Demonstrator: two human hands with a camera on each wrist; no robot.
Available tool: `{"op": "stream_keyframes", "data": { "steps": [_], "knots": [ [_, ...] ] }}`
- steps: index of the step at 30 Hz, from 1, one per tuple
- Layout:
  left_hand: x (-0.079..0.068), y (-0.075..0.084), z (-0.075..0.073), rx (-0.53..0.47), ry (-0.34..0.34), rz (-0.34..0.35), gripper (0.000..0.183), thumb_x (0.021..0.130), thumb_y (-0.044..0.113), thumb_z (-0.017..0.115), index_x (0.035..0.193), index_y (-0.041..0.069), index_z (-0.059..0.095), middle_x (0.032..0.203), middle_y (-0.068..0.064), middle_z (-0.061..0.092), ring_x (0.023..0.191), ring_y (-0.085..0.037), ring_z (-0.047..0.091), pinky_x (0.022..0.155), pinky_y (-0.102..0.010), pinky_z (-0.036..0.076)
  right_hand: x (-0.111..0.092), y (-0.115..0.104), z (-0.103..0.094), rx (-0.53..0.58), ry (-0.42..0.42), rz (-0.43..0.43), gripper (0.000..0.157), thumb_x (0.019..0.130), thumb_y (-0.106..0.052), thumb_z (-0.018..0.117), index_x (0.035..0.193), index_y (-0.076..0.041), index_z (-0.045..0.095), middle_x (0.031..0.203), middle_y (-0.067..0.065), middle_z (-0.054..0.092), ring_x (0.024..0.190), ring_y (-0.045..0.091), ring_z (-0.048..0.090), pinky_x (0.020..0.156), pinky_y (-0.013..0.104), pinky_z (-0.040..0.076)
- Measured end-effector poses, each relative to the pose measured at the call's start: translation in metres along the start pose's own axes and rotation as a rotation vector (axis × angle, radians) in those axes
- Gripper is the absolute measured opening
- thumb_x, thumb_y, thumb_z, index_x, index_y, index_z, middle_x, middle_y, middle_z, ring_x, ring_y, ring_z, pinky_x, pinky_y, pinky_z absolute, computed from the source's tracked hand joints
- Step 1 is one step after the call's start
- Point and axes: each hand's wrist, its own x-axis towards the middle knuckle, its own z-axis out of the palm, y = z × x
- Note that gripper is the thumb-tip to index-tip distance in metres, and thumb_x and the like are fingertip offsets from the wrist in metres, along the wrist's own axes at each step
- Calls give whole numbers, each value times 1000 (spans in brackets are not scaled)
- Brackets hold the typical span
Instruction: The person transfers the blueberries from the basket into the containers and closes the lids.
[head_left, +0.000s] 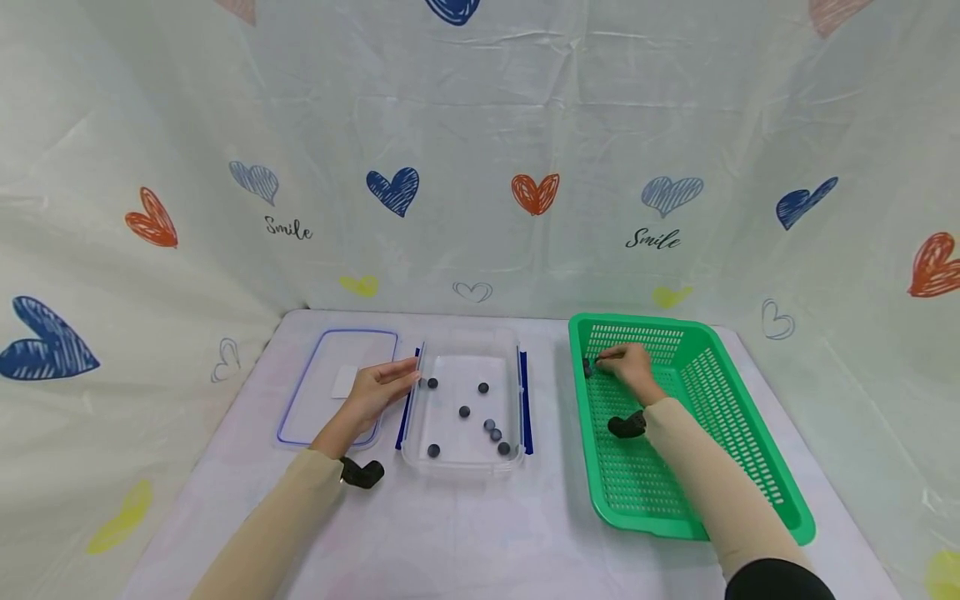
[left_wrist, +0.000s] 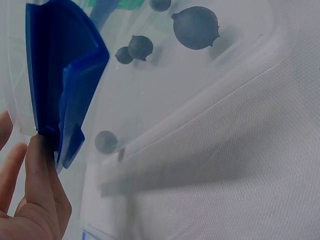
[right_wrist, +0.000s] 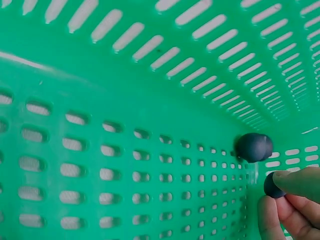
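Observation:
My right hand (head_left: pixel 632 367) reaches into the green basket (head_left: pixel 615 521) near its far left corner. Between thumb and fingertips it pinches a dark blueberry (right_wrist: pixel 274 185). Close by, against the basket wall, more dark berries (right_wrist: pixel 253 147) overlap one another. My left hand (head_left: pixel 380 390) touches the left side of a clear plastic box (head_left: pixel 459 469), its fingers fairly straight. In the left wrist view, the fingertips meet the box's hanging blue latch flap (left_wrist: pixel 70 75). Several blueberries (head_left: pixel 464 412) lie scattered on the floor of the box, some side by side towards its right.
A clear lid with a blue seal (head_left: pixel 302 387) lies flat left of the box, partly behind the left hand. Another blue flap (head_left: pixel 527 400) sticks out on the box's right side. A white cloth (head_left: pixel 465 533) covers the table; a heart-printed curtain (head_left: pixel 480 250) hangs behind.

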Motion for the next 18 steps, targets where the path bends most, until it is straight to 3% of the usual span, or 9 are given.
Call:
{"op": "stream_keyframes", "data": {
  "steps": [9, 18],
  "knots": [
    [0, 0, 0, 3, -4, 4, 50, 93, 11, 72, 139, -1, 56, 138, -19, 58, 102, -6, 66, 91, -22, 54, -3, -2, -9, 53, -22, 9, 24, 93, -1, 69, 113, 12, 68, 112, 28, 67, 102, 40, 63, 84, 45, 58],
    [-1, 1, 0, 5, -3, 2, 50, 93, 11, 72, 139, -1, 56, 137, -19, 58, 101, -6, 67, 90, -22, 55, -6, -7, -20, 93, -68, 17, 29, 95, -8, 68, 116, 11, 67, 120, 28, 63, 112, 41, 58, 96, 53, 51]
  ]
}}
